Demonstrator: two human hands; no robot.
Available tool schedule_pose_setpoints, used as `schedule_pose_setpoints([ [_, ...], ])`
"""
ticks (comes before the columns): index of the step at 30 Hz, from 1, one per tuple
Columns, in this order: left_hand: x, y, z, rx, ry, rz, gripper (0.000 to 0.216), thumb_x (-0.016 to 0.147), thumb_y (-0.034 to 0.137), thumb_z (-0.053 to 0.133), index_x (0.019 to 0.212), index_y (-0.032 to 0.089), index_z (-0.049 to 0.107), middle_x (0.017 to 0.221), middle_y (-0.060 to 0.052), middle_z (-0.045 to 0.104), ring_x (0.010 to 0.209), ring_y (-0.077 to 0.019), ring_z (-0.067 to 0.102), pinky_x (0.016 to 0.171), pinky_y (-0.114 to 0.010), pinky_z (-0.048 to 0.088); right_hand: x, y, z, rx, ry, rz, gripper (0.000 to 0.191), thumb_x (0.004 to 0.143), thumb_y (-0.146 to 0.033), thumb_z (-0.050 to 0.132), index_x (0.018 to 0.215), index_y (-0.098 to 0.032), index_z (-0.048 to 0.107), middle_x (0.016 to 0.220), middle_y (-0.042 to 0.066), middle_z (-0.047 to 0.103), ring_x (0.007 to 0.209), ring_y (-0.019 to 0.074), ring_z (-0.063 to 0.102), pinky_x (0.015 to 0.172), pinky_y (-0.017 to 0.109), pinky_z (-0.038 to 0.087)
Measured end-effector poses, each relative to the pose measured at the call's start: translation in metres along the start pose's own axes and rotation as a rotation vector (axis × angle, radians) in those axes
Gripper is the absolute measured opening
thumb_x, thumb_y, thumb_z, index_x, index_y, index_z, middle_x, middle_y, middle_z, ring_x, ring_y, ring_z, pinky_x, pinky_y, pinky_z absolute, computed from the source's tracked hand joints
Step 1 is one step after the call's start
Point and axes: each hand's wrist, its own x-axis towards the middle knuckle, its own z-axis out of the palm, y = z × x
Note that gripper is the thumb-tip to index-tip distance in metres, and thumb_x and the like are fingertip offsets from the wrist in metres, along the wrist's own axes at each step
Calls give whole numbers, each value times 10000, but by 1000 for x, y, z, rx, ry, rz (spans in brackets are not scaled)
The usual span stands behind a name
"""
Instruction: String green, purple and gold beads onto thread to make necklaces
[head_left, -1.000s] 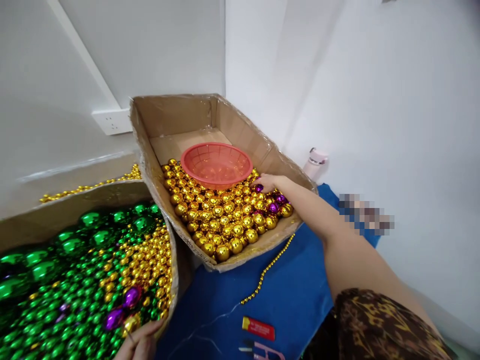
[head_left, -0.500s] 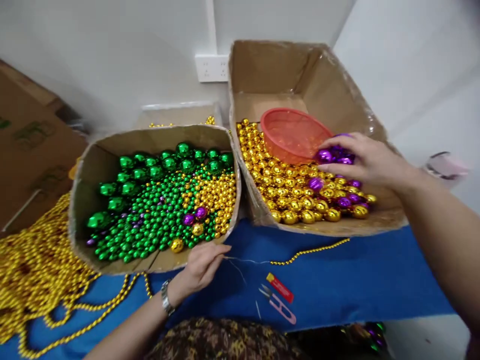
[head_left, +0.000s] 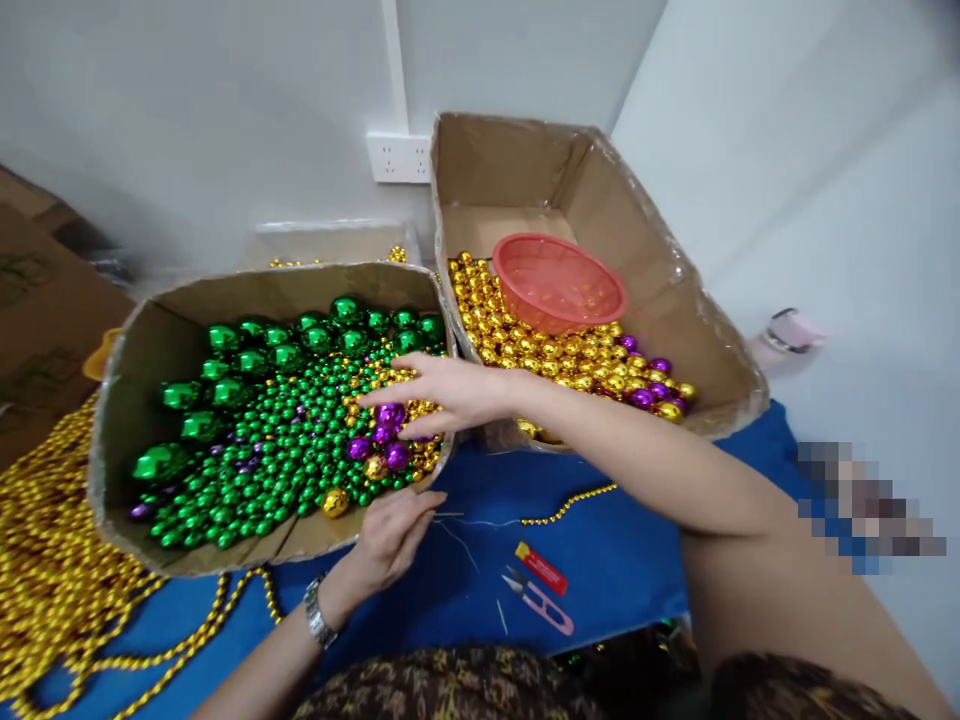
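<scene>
My right hand (head_left: 450, 395) reaches across into the left cardboard box (head_left: 120, 400), fingers spread over a small cluster of purple balls (head_left: 388, 420) that lie on green and gold beads. The topmost purple ball sits right under its fingers. My left hand (head_left: 390, 535) rests at that box's front edge on the blue cloth (head_left: 637, 560), fingertips pinched on a thin thread (head_left: 469, 522) that runs to a short strand of gold beads (head_left: 566, 505). A watch is on the left wrist.
The right cardboard box (head_left: 675, 280) holds gold balls, a few purple ones (head_left: 649, 385) and a red plastic basket (head_left: 559, 280). A red lighter (head_left: 541, 568) and pink snips (head_left: 540, 600) lie on the cloth. Gold bead strings (head_left: 45, 560) are heaped at left. A pink bottle (head_left: 784, 335) stands at right.
My right hand lifted purple balls from the right box and carried them left over the left box, where more purple balls now lie. The view swung left. The left hand kept its pinch.
</scene>
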Motion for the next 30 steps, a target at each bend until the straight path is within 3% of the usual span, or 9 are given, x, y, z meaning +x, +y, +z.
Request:
schedule_pose_setpoints([
  [5,6,2,-2,-11,42,-1,273,903,82,488,1139,173,591,799,-46,710,651,-121,668,597,-204,527,-50,49,-29,-31,279,267,253,959,-244,482,1133,-164,647,1109,70,677,1032,168,609,926,310,443],
  [9,6,0,-1,-14,45,23,275,901,72,490,1138,167,590,829,-58,727,666,-125,684,625,-203,539,-77,80,-6,-105,52,484,228,870,-207,595,1083,-161,663,1071,75,700,969,195,641,868,315,464],
  [12,4,-2,1,-8,34,23,284,897,66,499,1143,171,593,885,-70,737,708,-131,697,650,-203,546,-74,81,24,-189,-30,502,439,844,-303,643,1258,-174,571,1167,115,658,1054,244,616,860,331,471],
  [15,5,-2,1,4,47,16,290,893,63,499,1139,178,602,883,-67,741,720,-135,705,640,-196,544,-65,76,39,-262,-81,532,389,872,-321,597,1242,-201,573,1152,116,656,1041,262,621,802,330,485],
  [19,8,6,0,-8,44,-4,280,894,70,506,1133,175,608,860,-60,732,709,-128,696,658,-198,545,-74,69,25,-271,-80,569,326,900,-321,556,1196,-194,602,1128,126,665,1028,268,628,783,334,494],
  [21,7,8,-1,-23,26,-21,276,896,70,510,1136,171,602,846,-55,721,709,-123,686,659,-203,544,-81,65,10,-270,108,603,324,925,-327,519,1200,-177,598,1139,126,661,1050,263,617,827,353,491],
  [23,5,7,-1,-30,18,-29,274,897,69,514,1140,168,593,849,-56,718,726,-126,683,662,-213,545,-82,56,-4,-233,402,562,351,939,-354,494,1225,-166,573,1153,115,652,1062,248,606,871,371,483],
  [25,3,5,-1,-26,20,-35,270,897,63,515,1137,160,589,866,-65,722,753,-131,687,676,-221,548,-75,38,-12,-118,513,423,374,938,-380,496,1244,-174,554,1140,92,654,1012,222,619,850,366,495],
  [30,6,8,-2,-39,34,-36,232,911,74,494,1103,145,602,875,-77,728,750,-130,690,675,-225,557,-31,-12,2,-29,203,168,307,934,-329,520,1204,-204,593,1113,73,648,996,196,617,847,323,487],
])
